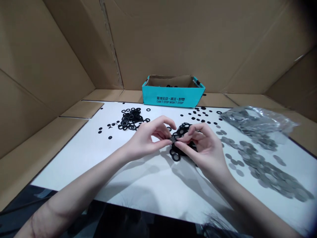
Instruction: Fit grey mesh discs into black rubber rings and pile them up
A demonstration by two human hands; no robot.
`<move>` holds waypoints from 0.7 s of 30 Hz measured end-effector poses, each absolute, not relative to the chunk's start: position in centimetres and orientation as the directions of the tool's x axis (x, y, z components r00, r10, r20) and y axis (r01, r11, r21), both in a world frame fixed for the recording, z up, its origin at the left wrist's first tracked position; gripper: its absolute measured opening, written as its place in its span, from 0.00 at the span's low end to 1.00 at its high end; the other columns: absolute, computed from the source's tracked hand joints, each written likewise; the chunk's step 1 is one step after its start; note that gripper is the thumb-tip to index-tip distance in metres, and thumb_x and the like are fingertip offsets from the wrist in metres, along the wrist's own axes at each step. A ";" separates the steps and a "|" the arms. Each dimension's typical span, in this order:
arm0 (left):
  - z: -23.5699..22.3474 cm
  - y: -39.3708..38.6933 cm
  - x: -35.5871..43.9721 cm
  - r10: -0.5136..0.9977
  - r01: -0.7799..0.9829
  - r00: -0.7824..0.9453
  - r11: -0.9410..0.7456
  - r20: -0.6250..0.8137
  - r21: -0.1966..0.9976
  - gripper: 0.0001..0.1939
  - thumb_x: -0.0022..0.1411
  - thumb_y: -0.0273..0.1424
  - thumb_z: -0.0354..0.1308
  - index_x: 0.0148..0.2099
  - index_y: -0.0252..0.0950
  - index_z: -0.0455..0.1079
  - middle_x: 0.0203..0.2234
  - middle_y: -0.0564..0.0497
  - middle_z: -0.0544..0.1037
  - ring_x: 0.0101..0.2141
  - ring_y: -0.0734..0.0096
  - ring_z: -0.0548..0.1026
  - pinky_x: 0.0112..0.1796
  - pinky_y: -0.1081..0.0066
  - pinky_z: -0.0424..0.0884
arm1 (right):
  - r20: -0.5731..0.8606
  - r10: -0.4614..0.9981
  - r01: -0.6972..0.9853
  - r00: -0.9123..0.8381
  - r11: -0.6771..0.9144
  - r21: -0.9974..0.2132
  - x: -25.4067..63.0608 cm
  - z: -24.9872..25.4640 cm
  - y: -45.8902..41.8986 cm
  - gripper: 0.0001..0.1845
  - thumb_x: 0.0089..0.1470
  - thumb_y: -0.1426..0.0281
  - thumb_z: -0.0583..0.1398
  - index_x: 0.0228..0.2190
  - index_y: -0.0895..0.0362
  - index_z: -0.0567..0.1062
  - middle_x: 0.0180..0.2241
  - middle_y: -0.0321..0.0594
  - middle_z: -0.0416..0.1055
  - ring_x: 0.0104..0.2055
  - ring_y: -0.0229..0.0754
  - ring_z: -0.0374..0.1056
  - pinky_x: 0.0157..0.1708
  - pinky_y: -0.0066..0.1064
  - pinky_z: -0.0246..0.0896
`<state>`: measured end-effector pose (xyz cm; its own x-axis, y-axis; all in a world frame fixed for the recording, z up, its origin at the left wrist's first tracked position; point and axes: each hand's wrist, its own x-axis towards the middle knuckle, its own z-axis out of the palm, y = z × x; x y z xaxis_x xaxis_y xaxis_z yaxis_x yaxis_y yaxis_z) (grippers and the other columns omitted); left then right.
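Seen from the head-worn camera, a person's left hand [146, 140] and right hand [204, 148] met above the middle of a white table [148, 185], the fingers [166, 140] of both hands drawn together in a pinch on a small grey metal washer [172, 140] at frame center. Exactly how the fingertips gripped it could not be told at that size. Directly beneath and beyond the hands lay a heap of black rubber rings [176, 157], partly hidden by the fingers. A second, looser cluster of black rings [131, 118] sat toward the upper left of the table, with small black discs [110, 137] strewn near it and more [198, 114] dotted at upper center. To the right, grey metal washers [262, 170] spread in a wide band across the table, just below a clear plastic bag [255, 123] holding more of them at upper right. A teal cardboard box [158, 97] marked "CAN'T STOP WON'T STOP" stood at the far edge of the table at top center, with a few black rings [172, 86] inside. Brown cardboard panels [49, 56] walled in the table on the left, back and right.
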<state>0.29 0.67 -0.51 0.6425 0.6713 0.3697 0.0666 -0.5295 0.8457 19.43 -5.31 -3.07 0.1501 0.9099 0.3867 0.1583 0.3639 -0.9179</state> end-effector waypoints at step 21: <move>0.2 0.1 0.2 0.606 0.162 0.699 -0.652 0.380 0.741 0.11 0.65 0.24 0.58 0.48 0.39 0.65 0.32 0.55 0.76 0.33 0.74 0.76 0.39 0.73 0.74 | 0.336 0.928 0.015 0.158 0.338 -0.941 18.9 -3.3 -5.6 0.21 0.47 0.72 0.70 0.35 0.49 0.63 0.24 0.25 0.73 0.30 0.36 0.73 0.36 0.29 0.70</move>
<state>0.23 0.10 0.19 0.6990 0.6058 0.3799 0.1621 -0.6517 0.7409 18.92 -5.59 -3.27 0.1577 0.9284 0.3364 0.0151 0.3384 -0.9409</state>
